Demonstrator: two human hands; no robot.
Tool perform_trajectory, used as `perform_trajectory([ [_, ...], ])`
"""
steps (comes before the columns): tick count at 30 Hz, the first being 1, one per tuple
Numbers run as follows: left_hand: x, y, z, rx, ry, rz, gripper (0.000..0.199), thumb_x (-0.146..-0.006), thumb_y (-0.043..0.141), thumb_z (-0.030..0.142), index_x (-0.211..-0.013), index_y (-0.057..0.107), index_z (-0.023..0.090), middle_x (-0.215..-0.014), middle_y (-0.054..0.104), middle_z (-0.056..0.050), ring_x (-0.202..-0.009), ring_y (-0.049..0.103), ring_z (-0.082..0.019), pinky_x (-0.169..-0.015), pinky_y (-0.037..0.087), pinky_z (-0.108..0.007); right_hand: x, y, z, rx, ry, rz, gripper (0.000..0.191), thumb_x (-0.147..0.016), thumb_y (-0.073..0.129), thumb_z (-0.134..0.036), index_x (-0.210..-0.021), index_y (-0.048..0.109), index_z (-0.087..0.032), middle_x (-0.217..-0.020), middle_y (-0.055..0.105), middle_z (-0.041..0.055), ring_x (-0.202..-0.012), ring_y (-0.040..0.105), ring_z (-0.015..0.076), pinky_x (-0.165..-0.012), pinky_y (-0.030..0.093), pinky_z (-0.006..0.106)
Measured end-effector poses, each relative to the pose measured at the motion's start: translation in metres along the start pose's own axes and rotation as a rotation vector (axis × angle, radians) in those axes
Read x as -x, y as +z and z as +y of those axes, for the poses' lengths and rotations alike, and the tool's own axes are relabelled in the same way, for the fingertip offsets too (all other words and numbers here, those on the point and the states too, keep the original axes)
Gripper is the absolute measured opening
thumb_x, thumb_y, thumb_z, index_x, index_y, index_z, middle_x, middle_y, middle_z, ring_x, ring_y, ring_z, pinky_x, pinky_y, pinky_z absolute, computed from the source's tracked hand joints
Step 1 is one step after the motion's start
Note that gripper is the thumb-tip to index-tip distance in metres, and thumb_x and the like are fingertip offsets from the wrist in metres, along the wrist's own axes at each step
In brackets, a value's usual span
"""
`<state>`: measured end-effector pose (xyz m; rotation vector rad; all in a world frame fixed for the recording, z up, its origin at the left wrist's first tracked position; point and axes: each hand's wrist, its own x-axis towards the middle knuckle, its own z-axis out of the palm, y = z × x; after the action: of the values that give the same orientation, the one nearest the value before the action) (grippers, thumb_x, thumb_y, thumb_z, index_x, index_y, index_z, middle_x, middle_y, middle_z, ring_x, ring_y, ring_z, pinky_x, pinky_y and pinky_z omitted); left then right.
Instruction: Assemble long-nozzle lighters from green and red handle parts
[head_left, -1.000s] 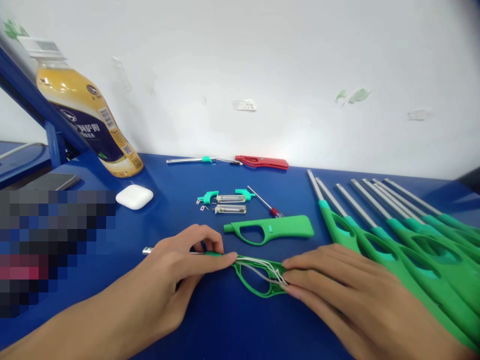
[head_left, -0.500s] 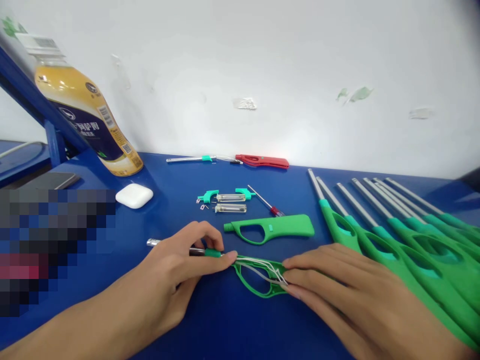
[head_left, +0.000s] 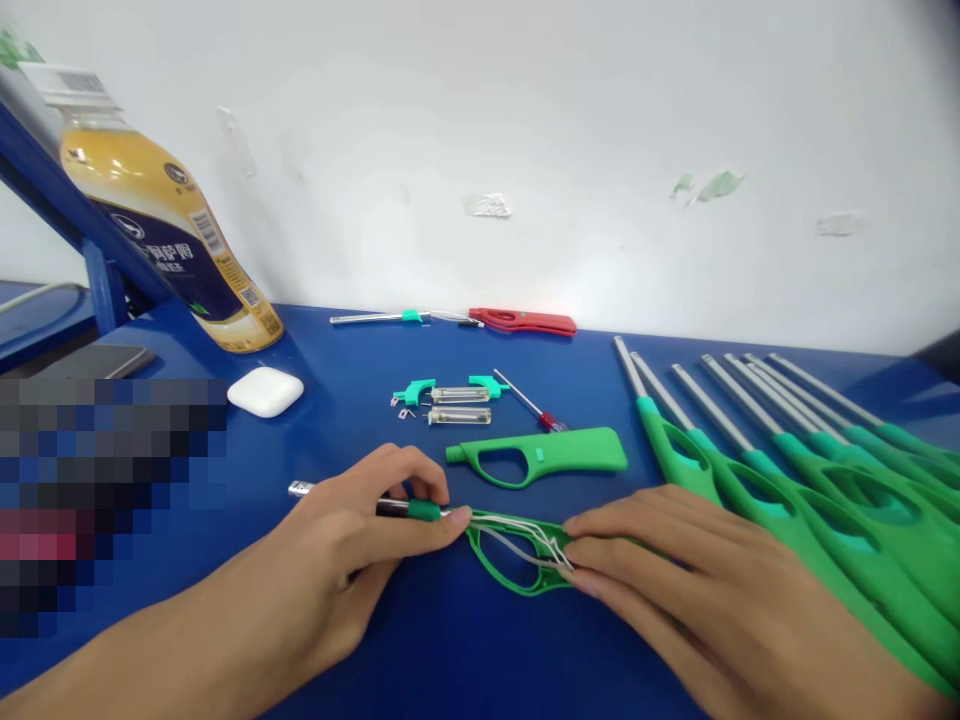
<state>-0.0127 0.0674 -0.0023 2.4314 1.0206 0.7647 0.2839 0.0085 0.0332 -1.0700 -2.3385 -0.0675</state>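
Observation:
An opened half of a green lighter handle (head_left: 511, 588) lies on the blue table, with thin white wires (head_left: 521, 524) running along its inside. My left hand (head_left: 390, 520) is closed on the lighter's metal tube (head_left: 301, 489), its thumb and fingertips at the green collar (head_left: 424, 510) and the handle's front end. The tube points left and partly hides behind that hand. My right hand (head_left: 675, 560) presses its fingers together over the rear of the handle half, covering it and the wire ends. Just beyond lies the matching green handle half (head_left: 577, 455), outer face up.
Several finished-looking green lighters (head_left: 787, 490) are lined up at right. Farther back are a screwdriver (head_left: 551, 422), clear fuel cartridges (head_left: 460, 415), teal triggers (head_left: 415, 393) and a red lighter handle (head_left: 529, 322). At left stand a drink bottle (head_left: 180, 230) and a white case (head_left: 266, 392).
The camera view has shifted very slightly. Both hands keep their holds on the tube and handle half, with no clear movement of the parts.

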Motion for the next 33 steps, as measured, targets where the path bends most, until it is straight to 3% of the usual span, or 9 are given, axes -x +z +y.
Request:
perform_trajectory([
  [6,-0.008,-0.002,0.011,0.053,0.009,0.022,0.045,-0.115,0.042,0.031,-0.102,0.085,0.039,-0.103,0.072,-0.001,-0.075,0.067,-0.012,-0.064,0.056,-0.017,-0.001,-0.002,0.001,-0.006,0.007,-0.001,0.036,-0.118,0.046,-0.029,-0.101,0.077,-0.026,-0.098,0.082,-0.0063,-0.088,0.079,0.0086,-0.086,0.056,0.023],
  [10,-0.014,-0.017,0.015,-0.030,0.104,-0.104,0.037,-0.112,0.048,0.025,-0.108,0.083,0.037,-0.104,0.071,-0.001,-0.079,0.068,-0.012,-0.070,0.057,-0.018,-0.001,-0.002,0.002,0.006,-0.010,0.008,0.036,-0.118,0.045,-0.028,-0.103,0.077,-0.026,-0.098,0.083,-0.0065,-0.088,0.079,0.0076,-0.086,0.056,0.021],
  [15,-0.014,-0.025,0.006,-0.086,0.188,-0.247,0.055,-0.103,0.040,0.000,-0.131,0.072,0.035,-0.125,0.065,-0.002,-0.094,0.065,-0.012,-0.076,0.052,-0.018,-0.002,-0.001,0.003,0.012,-0.022,0.016,0.035,-0.119,0.045,-0.030,-0.101,0.076,-0.025,-0.096,0.082,-0.0066,-0.089,0.079,0.0066,-0.091,0.053,0.019],
  [21,-0.018,-0.029,0.001,-0.049,0.228,-0.309,0.053,-0.105,0.036,-0.002,-0.128,0.071,0.031,-0.123,0.061,-0.003,-0.099,0.062,-0.012,-0.083,0.049,-0.022,-0.002,-0.002,0.004,0.010,-0.033,0.007,0.035,-0.119,0.044,-0.030,-0.103,0.075,-0.026,-0.098,0.082,-0.0071,-0.089,0.079,0.0063,-0.089,0.054,0.020],
  [33,-0.017,-0.027,0.005,0.099,0.075,-0.262,0.048,-0.108,0.048,0.013,-0.134,0.074,0.045,-0.120,0.066,0.002,-0.086,0.068,-0.007,-0.073,0.050,-0.016,0.000,-0.001,0.001,0.017,-0.024,0.026,0.038,-0.119,0.043,-0.030,-0.100,0.075,-0.026,-0.093,0.081,-0.0078,-0.086,0.078,0.0065,-0.087,0.054,0.021],
])
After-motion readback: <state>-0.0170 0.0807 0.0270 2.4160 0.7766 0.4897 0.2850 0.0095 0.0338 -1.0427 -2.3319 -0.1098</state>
